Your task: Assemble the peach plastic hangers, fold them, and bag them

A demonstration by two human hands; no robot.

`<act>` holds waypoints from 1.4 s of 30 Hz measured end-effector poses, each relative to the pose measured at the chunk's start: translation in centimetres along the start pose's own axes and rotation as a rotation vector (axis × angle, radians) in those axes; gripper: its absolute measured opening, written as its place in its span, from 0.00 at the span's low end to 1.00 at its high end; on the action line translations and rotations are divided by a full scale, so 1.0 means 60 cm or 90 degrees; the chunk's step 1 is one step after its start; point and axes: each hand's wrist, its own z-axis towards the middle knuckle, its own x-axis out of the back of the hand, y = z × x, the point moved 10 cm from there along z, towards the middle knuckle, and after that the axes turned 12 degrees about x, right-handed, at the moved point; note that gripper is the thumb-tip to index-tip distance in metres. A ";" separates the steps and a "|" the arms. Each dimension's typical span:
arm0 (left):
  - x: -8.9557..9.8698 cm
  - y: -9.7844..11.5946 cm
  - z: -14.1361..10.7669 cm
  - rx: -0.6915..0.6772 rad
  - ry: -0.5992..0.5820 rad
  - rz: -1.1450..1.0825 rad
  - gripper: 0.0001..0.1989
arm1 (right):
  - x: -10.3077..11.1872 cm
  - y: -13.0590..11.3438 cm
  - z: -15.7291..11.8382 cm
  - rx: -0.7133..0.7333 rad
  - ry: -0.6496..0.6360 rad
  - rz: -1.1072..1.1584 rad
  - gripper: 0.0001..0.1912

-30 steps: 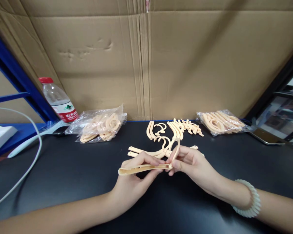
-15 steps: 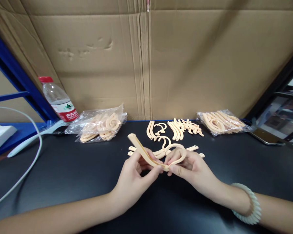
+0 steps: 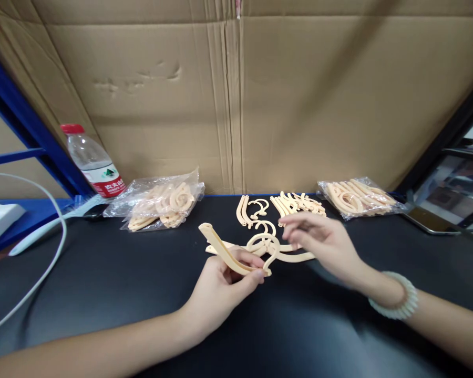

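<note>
My left hand point(image 3: 220, 289) pinches a cream plastic hanger arm point(image 3: 219, 248) near its lower end, where a curved hanger hook point(image 3: 277, 250) joins it. The arm slants up to the left, and the hook curls up to the right. Off to the right, my right hand point(image 3: 333, 247) is raised with its fingers apart, holding nothing visible. It partly covers loose hanger arms point(image 3: 275, 205) and put-together hangers point(image 3: 295, 257) lying on the black table. More loose arms point(image 3: 242, 211) and hooks point(image 3: 265, 202) lie farther back.
Clear bags of hanger parts lie at the back left point(image 3: 163, 205) and back right point(image 3: 358, 198). A red-capped water bottle point(image 3: 94, 163) leans at the left, near a white cable point(image 3: 61, 210). A cardboard wall point(image 3: 161, 105) closes off the back. A flat phone-like object point(image 3: 429, 220) lies right.
My right hand has let go of the hook and moved up and right towards the loose arms. My left hand keeps the arm and hook, which have tilted slightly left.
</note>
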 end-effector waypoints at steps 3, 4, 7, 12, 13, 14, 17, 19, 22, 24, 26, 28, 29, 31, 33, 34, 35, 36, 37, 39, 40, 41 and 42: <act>0.007 0.003 0.002 0.003 0.027 -0.002 0.06 | 0.039 0.000 0.038 0.137 -0.044 -0.255 0.07; 0.008 0.004 0.003 0.005 0.030 -0.003 0.06 | 0.034 0.006 0.047 0.178 -0.096 -0.333 0.07; 0.009 0.005 0.003 0.013 0.039 -0.004 0.07 | 0.013 0.044 0.055 0.223 -0.223 -0.435 0.09; 0.009 0.007 0.001 0.017 0.033 -0.012 0.08 | 0.000 0.082 0.054 0.194 -0.251 -0.418 0.08; 0.009 0.007 0.001 0.019 0.032 -0.014 0.08 | 0.002 0.080 0.054 0.195 -0.241 -0.416 0.09; 0.010 0.006 0.001 0.021 0.032 -0.017 0.08 | 0.006 0.076 0.055 0.195 -0.225 -0.412 0.09; 0.012 0.001 0.002 0.027 0.030 -0.037 0.08 | 0.038 0.054 0.062 0.167 -0.093 -0.343 0.09; 0.012 -0.001 0.003 0.022 0.027 -0.051 0.08 | 0.068 0.047 0.060 0.099 0.030 -0.247 0.09; 0.013 -0.003 0.004 0.015 0.024 -0.058 0.08 | 0.083 0.046 0.044 0.002 0.134 -0.079 0.10; 0.013 -0.005 0.004 0.021 0.024 -0.057 0.08 | 0.075 0.038 0.033 -0.022 0.154 0.007 0.10; 0.014 -0.006 0.005 0.025 0.028 -0.056 0.08 | 0.064 0.027 0.022 -0.024 0.158 0.045 0.10; 0.016 -0.004 0.004 0.024 0.032 -0.061 0.08 | 0.050 0.023 0.012 -0.040 0.153 0.065 0.10; 0.016 -0.002 0.004 0.022 0.030 -0.062 0.09 | 0.043 0.025 0.006 -0.057 0.153 0.079 0.10; 0.015 0.001 0.003 0.018 0.024 -0.061 0.08 | 0.030 0.032 -0.006 -0.097 0.158 0.106 0.09; 0.013 0.003 0.003 0.016 0.016 -0.057 0.08 | 0.024 0.038 -0.015 -0.125 0.173 0.125 0.09; 0.014 0.003 0.003 0.017 0.016 -0.056 0.08 | 0.023 0.040 -0.018 -0.132 0.185 0.135 0.09; 0.014 0.003 0.003 0.017 0.018 -0.056 0.08 | 0.023 0.041 -0.020 -0.136 0.199 0.150 0.11; 0.015 0.002 0.003 0.019 0.019 -0.057 0.08 | 0.022 0.043 -0.022 -0.143 0.212 0.171 0.13; 0.015 0.001 0.003 0.020 0.020 -0.058 0.08 | 0.020 0.045 -0.025 -0.155 0.222 0.196 0.16; 0.017 -0.002 0.004 0.022 0.022 -0.061 0.08 | 0.011 0.054 -0.031 -0.198 0.230 0.264 0.22; 0.018 -0.004 0.005 0.024 0.024 -0.063 0.08 | 0.004 0.059 -0.035 -0.227 0.229 0.301 0.24; 0.020 -0.007 0.005 0.027 0.026 -0.067 0.08 | -0.005 0.064 -0.039 -0.256 0.223 0.337 0.24; 0.021 -0.010 0.006 0.031 0.028 -0.074 0.07 | -0.016 0.066 -0.043 -0.280 0.209 0.369 0.24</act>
